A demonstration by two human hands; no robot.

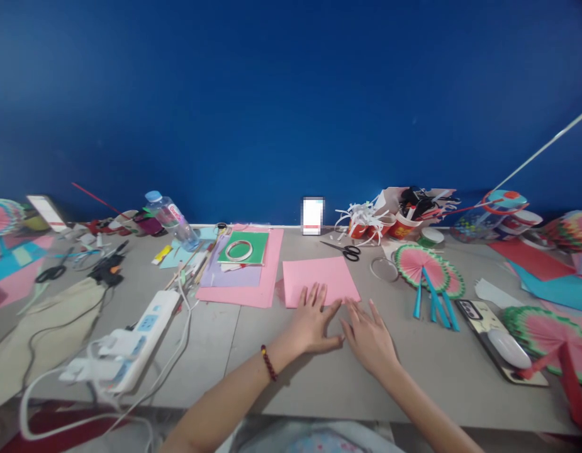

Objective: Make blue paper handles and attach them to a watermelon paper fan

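A pink sheet of paper point(319, 274) lies flat in front of me, its near edge under my fingers. My left hand point(314, 321) has its fingers spread, with the fingertips resting on the sheet; a dark red bead bracelet point(268, 363) circles that wrist. Close beside it, my right hand point(372, 336) is also spread, its fingertips at the sheet's near right corner. Neither hand grips anything. Just beyond the sheet are black scissors point(350, 251), and a clear ring of tape point(384, 269) lies to its right.
To the left are stacked papers with a tape roll point(238, 250), a bottle point(172, 220), a glue gun point(109, 264) and a power strip point(146, 333) with trailing cables. Right of me lie paper fans point(421, 267), a phone point(479, 327) under a mouse point(508, 348), and cups point(404, 226).
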